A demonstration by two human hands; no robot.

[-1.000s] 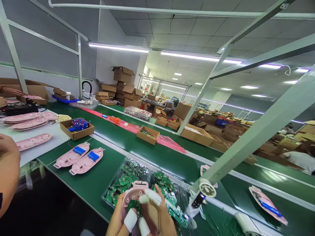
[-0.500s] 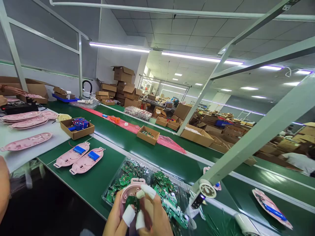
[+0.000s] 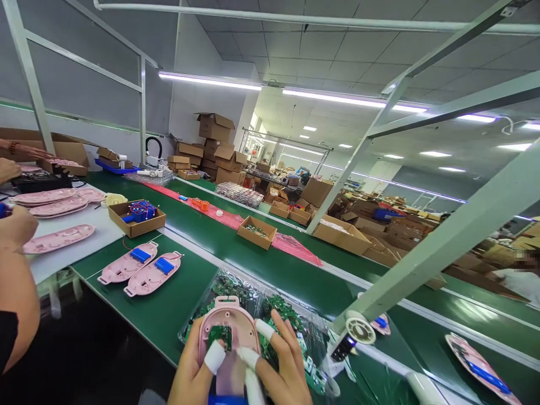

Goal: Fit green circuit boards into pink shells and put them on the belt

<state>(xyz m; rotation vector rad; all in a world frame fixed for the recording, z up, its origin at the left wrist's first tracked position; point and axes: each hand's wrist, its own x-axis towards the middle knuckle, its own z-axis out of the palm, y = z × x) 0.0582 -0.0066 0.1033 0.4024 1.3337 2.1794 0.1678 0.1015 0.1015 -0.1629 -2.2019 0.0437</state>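
Along the left edge of the picture, a co-worker's forearm (image 3: 17,298) and hand (image 3: 19,225) reach in beside a white sheet (image 3: 76,256), and the fingers seem to hold something small and blue at the frame's edge. Pink plastic shells (image 3: 59,238) lie flat on the sheet. Higher in that corner, another person's hand (image 3: 25,151) stretches out near an open cardboard box (image 3: 67,152). Next along, a cardboard tray (image 3: 137,218) holds blue-wired parts. Two more pink shells (image 3: 126,263), each with a blue battery pack (image 3: 140,255), lie on the green desk (image 3: 143,332).

At the desk's near edge, the person's left hand (image 3: 192,360) closes around the side of a pink shell (image 3: 238,323), and the right hand (image 3: 282,365) closes on the opposite side. White finger cots (image 3: 215,357) cover some fingertips. A green circuit board (image 3: 220,336) now sits in the hollow at the shell's upper end, apparently resting there rather than pinched between fingers, though how firmly it is seated cannot be told. Something blue (image 3: 223,400) shows at the bottom edge, cut off by the frame. Behind the hands lies a clear plastic tray (image 3: 253,289) heaped with green boards. Toward the desk's right end, another pink shell (image 3: 481,368) lies on the green surface.
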